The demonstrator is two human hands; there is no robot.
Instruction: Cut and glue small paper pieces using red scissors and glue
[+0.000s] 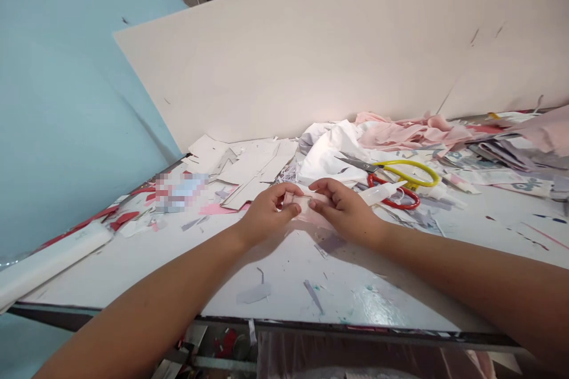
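Note:
Between both hands, just above the table, is a small piece of pale pink fabric (pixel 315 217) with a thin tan strip along its upper edge. My left hand (pixel 272 211) pinches its left side between thumb and fingers. From the other side, my right hand (pixel 344 208) grips it, thumb and fingertips closed on the edge. Part of the piece is covered by the fingers. Right beside the right hand lie yellow-handled scissors (pixel 411 170), a red-handled pair (pixel 402 198) and a translucent glue bottle (pixel 383 192).
White cloth (pixel 333 151) and pink cloth (pixel 409 133) lie heaped at the back. Cut cardboard pieces (pixel 253 169) are left of them. A white roll (pixel 57 257) rests along the left edge. Scraps litter the white table (pixel 284 284); a pale board (pixel 333 53) stands behind.

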